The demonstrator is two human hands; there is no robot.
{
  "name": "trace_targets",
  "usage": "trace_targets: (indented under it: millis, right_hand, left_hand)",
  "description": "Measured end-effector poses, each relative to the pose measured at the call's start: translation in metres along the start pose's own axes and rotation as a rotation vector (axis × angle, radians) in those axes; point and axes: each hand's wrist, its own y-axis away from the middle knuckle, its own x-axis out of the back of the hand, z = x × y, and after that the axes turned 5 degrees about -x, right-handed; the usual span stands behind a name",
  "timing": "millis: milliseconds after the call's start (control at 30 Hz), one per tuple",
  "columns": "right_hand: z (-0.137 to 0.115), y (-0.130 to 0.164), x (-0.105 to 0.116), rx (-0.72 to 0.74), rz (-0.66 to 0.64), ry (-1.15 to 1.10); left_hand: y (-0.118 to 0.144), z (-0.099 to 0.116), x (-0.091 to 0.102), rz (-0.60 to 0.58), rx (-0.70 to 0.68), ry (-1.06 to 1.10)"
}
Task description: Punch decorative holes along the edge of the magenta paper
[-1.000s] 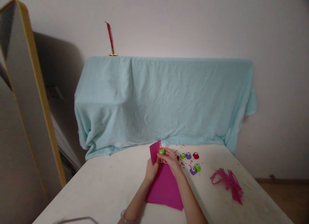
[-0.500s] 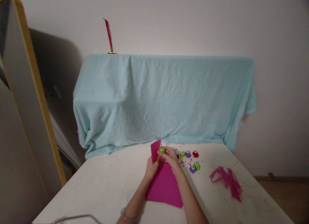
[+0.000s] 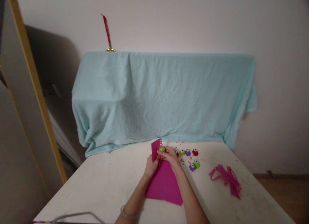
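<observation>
Two hands are close together on the pink paper (image 3: 164,185): the left hand (image 3: 151,166) pinches its top edge, the right hand (image 3: 170,155) squeezes a little green punch (image 3: 162,149).

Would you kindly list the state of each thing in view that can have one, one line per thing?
Magenta sheet: lying on the white table, far end lifted, small holes along that edge.
Green punch: gripped on the sheet's lifted edge.
Left hand: holding the sheet's lifted end.
Right hand: closed on the green punch.
Loose punches: resting on the table, untouched.
Magenta strips: piled loose on the table.
Blue cloth: draped over something, hiding it.
</observation>
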Motion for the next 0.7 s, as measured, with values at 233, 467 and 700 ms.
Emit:
trace_targets:
  millis: [233, 467, 700]
  right_hand:
    - [0.000, 0.001, -0.001, 0.027, -0.011, -0.021]
    - [0.007, -0.005, 0.001, 0.046, -0.017, -0.026]
    - [0.018, -0.011, 0.000, 0.079, 0.058, -0.057]
  left_hand:
    - [-0.003, -0.001, 0.005, -0.090, -0.025, -0.007]
    - [-0.001, -0.002, 0.005, -0.120, -0.075, 0.028]
    - [0.000, -0.002, -0.001, -0.033, 0.007, 0.080]
